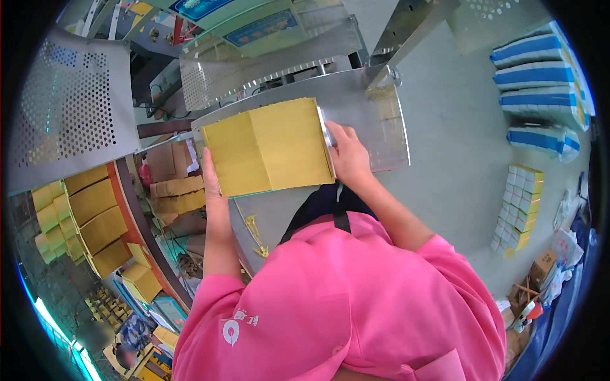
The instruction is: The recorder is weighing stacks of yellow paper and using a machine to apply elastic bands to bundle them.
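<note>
In front of my body lies a wide yellow paper sheet or stack (267, 147), with a crease down its middle and a thin green edge showing at the lower side. My left hand (215, 178) is against its left edge, the visible fingers straight along the side; part of the hand is hidden by the paper. At the right edge, my right hand (348, 153) closes on a narrow silvery piece (326, 130) pressed against the paper. What lies beneath the paper is hidden.
Behind the paper is a grey metal machine tray (381, 120). A perforated metal panel (70, 108) stands at left, above stacked yellow paper (95, 219). Blue-and-white packages (537, 79) and small yellow-white bundles (520, 206) stand on the floor at right. Yellow strips (254, 232) hang near my left forearm.
</note>
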`<control>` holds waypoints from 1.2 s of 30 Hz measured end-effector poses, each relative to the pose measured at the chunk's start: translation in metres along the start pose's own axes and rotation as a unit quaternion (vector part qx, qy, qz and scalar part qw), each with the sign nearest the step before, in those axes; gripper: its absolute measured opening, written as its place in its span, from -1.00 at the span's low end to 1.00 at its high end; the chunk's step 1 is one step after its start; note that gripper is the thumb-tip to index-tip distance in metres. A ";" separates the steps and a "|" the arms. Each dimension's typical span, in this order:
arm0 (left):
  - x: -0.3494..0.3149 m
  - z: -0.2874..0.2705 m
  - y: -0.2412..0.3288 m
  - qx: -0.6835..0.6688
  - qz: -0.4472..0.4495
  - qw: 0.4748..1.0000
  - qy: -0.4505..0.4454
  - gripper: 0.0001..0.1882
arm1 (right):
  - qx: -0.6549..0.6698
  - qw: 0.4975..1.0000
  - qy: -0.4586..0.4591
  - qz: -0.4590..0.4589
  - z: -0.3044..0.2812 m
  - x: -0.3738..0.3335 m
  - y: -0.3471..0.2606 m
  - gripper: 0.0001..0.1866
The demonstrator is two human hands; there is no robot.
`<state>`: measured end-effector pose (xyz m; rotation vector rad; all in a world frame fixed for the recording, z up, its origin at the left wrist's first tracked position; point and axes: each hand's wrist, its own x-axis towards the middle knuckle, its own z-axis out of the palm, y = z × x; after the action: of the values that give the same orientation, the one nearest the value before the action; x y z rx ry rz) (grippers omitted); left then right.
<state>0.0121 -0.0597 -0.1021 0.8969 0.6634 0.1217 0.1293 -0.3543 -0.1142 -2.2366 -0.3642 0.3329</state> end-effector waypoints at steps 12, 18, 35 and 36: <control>0.003 -0.013 0.000 -0.010 -0.012 1.000 -0.015 -0.38 | 0.427 0.880 -0.117 0.169 -0.015 0.005 -0.008 -0.52; 0.005 -0.013 0.001 -0.006 -0.022 0.999 -0.023 -0.37 | 0.363 0.916 -0.110 0.128 -0.015 0.005 -0.012 -0.52; 0.009 -0.017 0.011 0.175 -0.036 0.984 -0.015 -0.36 | 0.487 0.844 -0.093 0.207 -0.006 0.009 -0.015 -0.53; 0.008 -0.013 0.012 0.184 -0.046 0.981 -0.029 -0.36 | 0.536 0.807 -0.103 0.226 -0.008 0.011 -0.013 -0.56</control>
<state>0.0128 -0.0402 -0.1032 1.2174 0.6833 -0.1149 0.1401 -0.3477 -0.1008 -1.1202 0.2459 0.8023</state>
